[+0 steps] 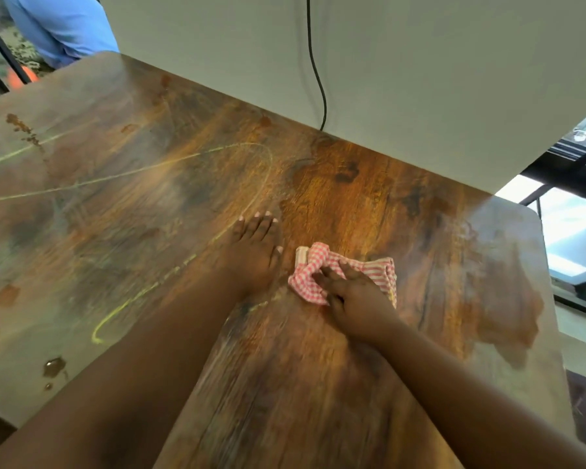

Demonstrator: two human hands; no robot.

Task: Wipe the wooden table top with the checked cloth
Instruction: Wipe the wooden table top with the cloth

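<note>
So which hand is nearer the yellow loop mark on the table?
Left. The left hand lies flat on the table just right of the yellow loop mark. The right hand is farther right, its fingers pressing the checked cloth.

Wooden table top (335, 204) with strong grain, glossy and reflective, smeared with yellow streaks (170, 286) and brown wet-looking spots (54, 366), soft crumpled woven cloth (318, 265) in pink-and-white check, matt smooth white panel (420, 79) behind, thin black cable (318, 79)
</note>
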